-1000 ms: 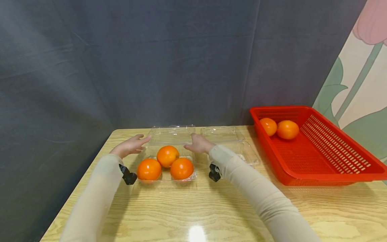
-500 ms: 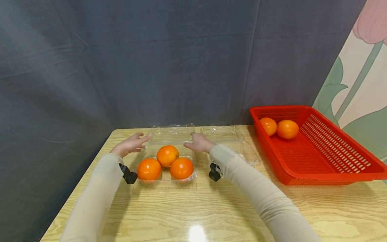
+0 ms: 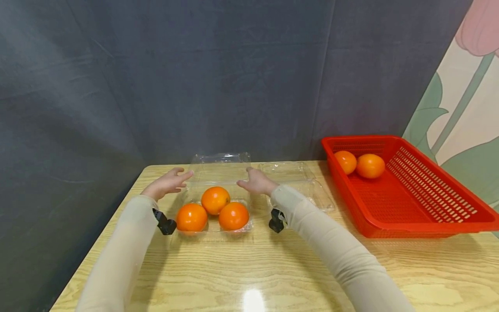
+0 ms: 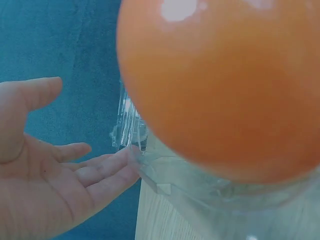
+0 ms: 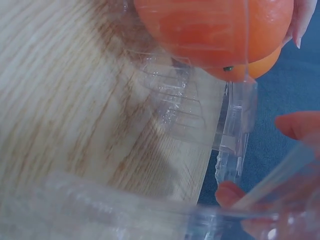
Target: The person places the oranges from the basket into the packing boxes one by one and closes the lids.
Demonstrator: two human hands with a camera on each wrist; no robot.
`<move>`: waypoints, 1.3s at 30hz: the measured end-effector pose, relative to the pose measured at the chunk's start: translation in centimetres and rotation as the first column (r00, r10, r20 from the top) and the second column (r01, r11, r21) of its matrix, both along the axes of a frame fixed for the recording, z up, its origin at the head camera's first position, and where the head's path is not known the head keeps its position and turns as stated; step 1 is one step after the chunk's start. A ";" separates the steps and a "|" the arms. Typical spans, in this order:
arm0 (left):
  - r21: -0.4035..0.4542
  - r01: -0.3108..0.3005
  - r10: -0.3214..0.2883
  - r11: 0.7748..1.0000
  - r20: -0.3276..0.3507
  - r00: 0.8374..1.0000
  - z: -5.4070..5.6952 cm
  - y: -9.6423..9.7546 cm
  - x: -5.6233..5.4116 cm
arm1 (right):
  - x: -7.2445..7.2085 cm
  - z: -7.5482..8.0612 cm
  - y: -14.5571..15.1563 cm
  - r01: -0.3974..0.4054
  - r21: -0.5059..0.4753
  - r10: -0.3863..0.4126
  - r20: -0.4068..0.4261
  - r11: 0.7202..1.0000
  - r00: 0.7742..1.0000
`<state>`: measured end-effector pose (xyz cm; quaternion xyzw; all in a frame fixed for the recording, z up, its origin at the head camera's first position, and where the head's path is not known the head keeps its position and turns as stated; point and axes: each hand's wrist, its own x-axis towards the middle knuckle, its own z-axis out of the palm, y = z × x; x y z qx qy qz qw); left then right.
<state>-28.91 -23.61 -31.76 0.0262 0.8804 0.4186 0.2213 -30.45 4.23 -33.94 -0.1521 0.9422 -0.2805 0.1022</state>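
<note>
A person's left hand (image 3: 165, 184) and right hand (image 3: 257, 181), both spread wide, flank the tilted-up lid (image 3: 220, 168) of a clear container whose base holds three oranges (image 3: 215, 200), nearer the camera than the hands. Just right of the right hand sits a second clear container (image 3: 286, 173), farther out a red basket (image 3: 368, 227); the wooden table (image 3: 218, 264) stretches in front, its edge near the left hand.

No readable lettering in any view
No text, label, brand, number or sign can be read — neither on the orange fruits (image 3: 215, 200), the clear plastic container (image 3: 218, 172) and the red basket (image 3: 432, 228), nor on the pale wooden table (image 3: 210, 268), the dark curtain (image 3: 218, 86) and the painted wall (image 3: 469, 130). The black wrist devices (image 3: 277, 221) show too small in the head view to tell whether any marking stands on them.
</note>
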 end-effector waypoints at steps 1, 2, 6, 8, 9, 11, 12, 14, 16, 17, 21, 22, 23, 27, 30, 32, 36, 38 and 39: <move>0.002 -0.004 0.004 1.000 -0.001 1.000 0.0 0.0 0.0 | 0.0 0.0 0.0 0.001 -0.002 -0.001 -0.003 1.000 1.000; 0.001 -0.007 0.007 1.000 -0.002 1.000 0.1 0.0 0.0 | -0.1 0.0 0.0 0.002 -0.005 -0.002 -0.005 1.000 1.000; 0.014 -0.013 0.013 1.000 -0.012 1.000 0.1 0.1 0.0 | -0.3 -0.1 0.0 -0.002 -0.018 0.002 -0.025 1.000 1.000; 0.018 -0.015 0.015 1.000 -0.020 1.000 0.0 0.0 0.0 | -0.3 -0.1 -0.1 -0.003 -0.028 0.002 -0.034 1.000 0.999; 0.020 -0.013 0.014 1.000 -0.025 1.000 0.0 -0.1 0.0 | -0.4 -0.1 -0.1 -0.002 -0.031 0.001 -0.041 1.000 0.999; 0.018 -0.019 0.020 1.000 -0.029 0.999 0.1 -0.2 0.0 | -0.3 0.0 -0.1 0.000 -0.036 -0.002 -0.057 0.999 0.998; 0.015 -0.022 0.022 1.000 -0.028 0.999 0.1 -0.2 0.0 | -0.3 0.1 -0.1 0.002 -0.035 -0.004 -0.065 0.999 0.998; 0.010 -0.022 0.022 1.000 -0.027 0.999 0.2 -0.2 0.0 | -0.4 0.1 -0.1 0.011 -0.034 -0.013 -0.073 0.999 0.997; 0.007 -0.023 0.023 1.000 -0.022 0.999 0.4 -0.2 0.1 | -0.7 0.0 -0.1 0.022 -0.037 -0.024 -0.067 0.999 0.997; 0.004 -0.022 0.022 1.000 -0.019 1.000 0.4 -0.2 0.0 | -1.0 -0.2 0.0 0.023 -0.039 -0.026 -0.072 0.999 0.997; -0.006 -0.017 0.017 1.000 -0.010 1.000 0.5 -0.2 -0.1 | -3.0 -2.1 0.3 0.017 -0.047 -0.022 -0.106 0.999 0.994; -0.009 -0.015 0.015 1.000 -0.009 1.000 0.5 -0.2 -0.1 | -3.2 -2.2 0.4 0.019 -0.047 -0.024 -0.106 0.999 0.994; -0.011 -0.013 0.013 1.000 -0.009 1.000 0.5 -0.3 -0.1 | -3.3 -2.3 0.4 0.020 -0.046 -0.025 -0.109 0.999 0.994; -0.011 -0.012 0.012 1.000 -0.010 1.000 0.5 -0.3 -0.3 | -1.9 -0.6 0.3 0.053 -0.066 -0.056 -0.047 0.996 0.997; -0.013 -0.015 0.015 1.000 -0.010 1.000 0.5 -0.3 -0.3 | -1.1 0.1 0.2 0.058 -0.091 -0.062 -0.051 0.994 0.997; -0.016 -0.016 0.016 1.000 -0.011 1.000 0.5 -0.3 -0.3 | -0.7 0.4 0.2 0.064 -0.105 -0.069 -0.045 0.992 0.997; -0.026 -0.014 0.014 1.000 -0.013 1.000 0.5 -0.3 -0.3 | -0.3 0.8 0.3 0.081 -0.146 -0.083 -0.013 0.986 0.996; -0.026 -0.013 0.013 1.000 -0.011 1.000 0.6 -0.3 -0.3 | -0.4 0.7 0.4 0.084 -0.158 -0.086 -0.003 0.984 0.996; -0.026 -0.009 0.009 1.000 -0.012 1.000 0.6 -0.3 -0.3 | -0.4 0.7 0.4 0.087 -0.164 -0.087 0.003 0.983 0.996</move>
